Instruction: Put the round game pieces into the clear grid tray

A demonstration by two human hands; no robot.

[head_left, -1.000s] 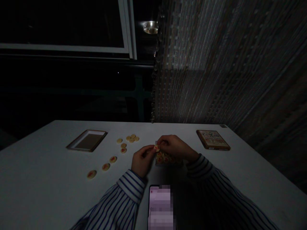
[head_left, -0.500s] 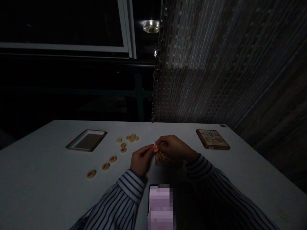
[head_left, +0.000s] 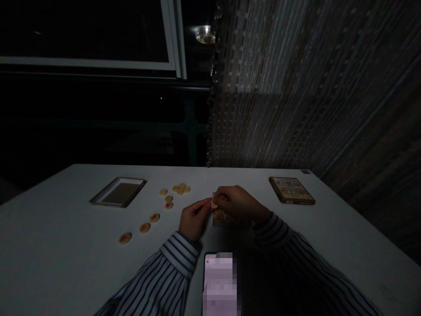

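Note:
Above the left end of a small box [head_left: 214, 223] of red-marked round pieces, my two hands meet at one Chinese chess piece [head_left: 214, 205]. My left hand [head_left: 194, 219] pinches its left edge between thumb and fingertips. From the other side, the closed fingers of my right hand [head_left: 240, 202] grip it and cover part of its face. My right hand and wrist hide much of the box. Left of my hands, several loose pieces lie on the table, among them a red-marked piece [head_left: 145, 228] and a plain-faced piece [head_left: 163, 192].
A shallow box lid or tray [head_left: 134, 198] lies at the far left of the white table [head_left: 66, 245]. At the far right is a flat printed box [head_left: 292, 191]. A lit phone [head_left: 219, 285] sits at the near edge between my forearms. Behind the table hangs a string curtain [head_left: 263, 109].
The piece between my fingers has tilted, so less of its red mark shows. My hands stay in nearly the same place, and the loose pieces have not moved.

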